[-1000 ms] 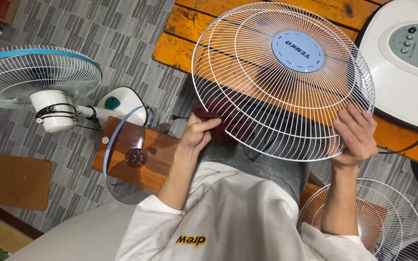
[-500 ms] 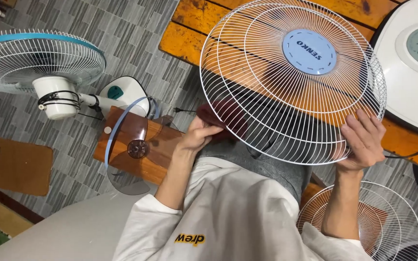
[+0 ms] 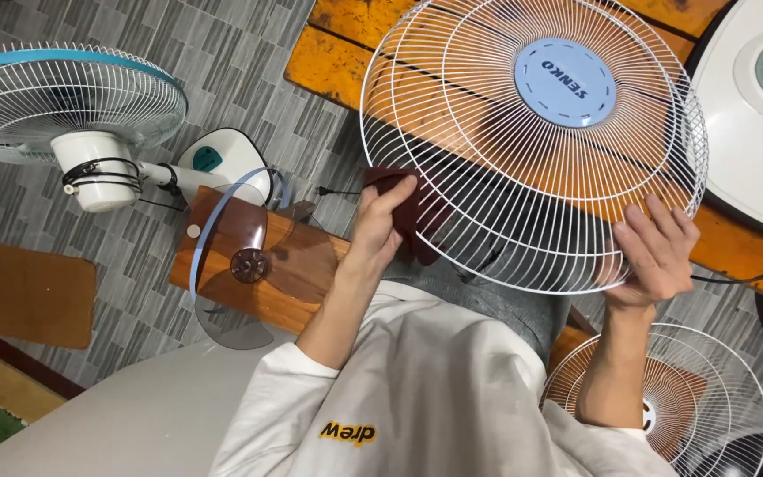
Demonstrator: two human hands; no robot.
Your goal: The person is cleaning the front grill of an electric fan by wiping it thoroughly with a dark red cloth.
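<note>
View from above the seated person. A white wire fan guard (image 3: 532, 141) with a pale blue centre disc (image 3: 564, 81) is held tilted over the lap and the edge of an orange wooden table (image 3: 346, 53). The right hand (image 3: 655, 252), at 5 o'clock on the guard, grips the rim with fingers curled over the wires. The left hand (image 3: 380, 231), at 8 o'clock, presses a dark red cloth (image 3: 404, 212) flat against the rim, fingers extended and close together. At 9 o'clock from the guard, on the grey patterned floor (image 3: 222, 79), lies a white fan (image 3: 90, 115) with a blue-rimmed guard; beside it a clear fan blade (image 3: 245, 265) rests on a wooden board (image 3: 306, 274). A second wire guard (image 3: 664, 397) lies at 5 o'clock, and a white fan base (image 3: 752, 115) at 3 o'clock.
</note>
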